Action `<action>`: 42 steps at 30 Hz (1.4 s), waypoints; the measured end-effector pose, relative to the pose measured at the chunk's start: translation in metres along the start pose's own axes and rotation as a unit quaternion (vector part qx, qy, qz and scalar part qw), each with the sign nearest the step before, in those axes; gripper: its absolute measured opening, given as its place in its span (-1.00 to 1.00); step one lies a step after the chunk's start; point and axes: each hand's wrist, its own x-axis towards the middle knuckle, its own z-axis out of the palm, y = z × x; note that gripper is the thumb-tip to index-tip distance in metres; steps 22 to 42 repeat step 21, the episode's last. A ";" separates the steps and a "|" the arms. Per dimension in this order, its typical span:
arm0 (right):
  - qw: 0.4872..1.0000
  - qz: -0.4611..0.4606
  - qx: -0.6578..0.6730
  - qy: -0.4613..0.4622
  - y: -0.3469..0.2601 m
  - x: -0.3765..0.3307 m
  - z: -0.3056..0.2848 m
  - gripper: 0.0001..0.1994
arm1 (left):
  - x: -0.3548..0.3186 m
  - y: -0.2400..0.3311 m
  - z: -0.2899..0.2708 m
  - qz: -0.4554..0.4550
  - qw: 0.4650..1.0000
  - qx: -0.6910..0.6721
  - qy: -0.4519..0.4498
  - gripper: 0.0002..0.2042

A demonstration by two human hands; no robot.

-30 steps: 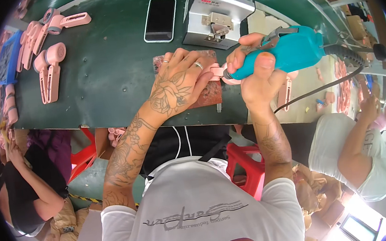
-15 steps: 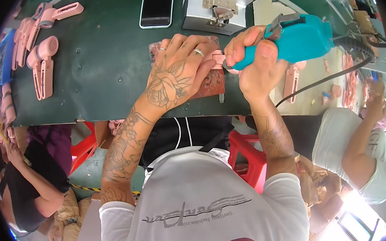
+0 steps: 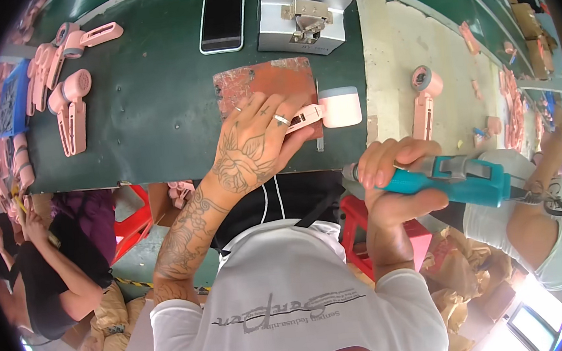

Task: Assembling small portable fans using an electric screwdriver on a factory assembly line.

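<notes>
My left hand [image 3: 257, 134] is closed round the handle of a pink handheld fan [image 3: 340, 107], holding it against a worn reddish-brown board [image 3: 266, 80] on the green table. The fan's grey-rimmed round head sticks out to the right of my fingers. Part of the handle is hidden beneath the hand. My right hand [image 3: 394, 172] grips a teal electric screwdriver [image 3: 469, 182] just off the table's front edge. The tool's tip points left, apart from the fan, and a cord runs from its right end.
A silver screw-feeder box [image 3: 308, 29] and a phone [image 3: 222, 20] lie at the back. Several pink fans [image 3: 74, 113] are at the left, near a blue crate [image 3: 12, 99]; another fan [image 3: 427, 99] lies right. Co-workers sit on both sides. A red stool [image 3: 410, 238] stands below the table.
My right hand has drawn the screwdriver away from the fan, toward me and to the right. The fan's head now shows. My left hand keeps its hold on the handle.
</notes>
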 end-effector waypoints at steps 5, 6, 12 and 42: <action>0.999 0.014 -0.020 0.039 0.003 -0.020 -0.010 -0.17 | -0.014 -0.017 -0.033 -0.026 0.998 -0.003 0.058 -0.69; 0.999 0.005 -0.019 0.037 0.004 -0.023 -0.017 -0.17 | -0.023 -0.029 -0.042 -0.067 0.991 0.004 0.119 -0.71; 0.998 0.004 -0.012 0.059 -0.002 -0.026 -0.035 -0.22 | -0.072 -0.142 -0.123 -0.251 0.898 0.113 0.342 -0.76; 0.997 0.005 -0.040 0.062 0.010 -0.021 -0.034 -0.23 | -0.078 -0.089 -0.142 -0.049 0.877 0.373 0.299 -0.57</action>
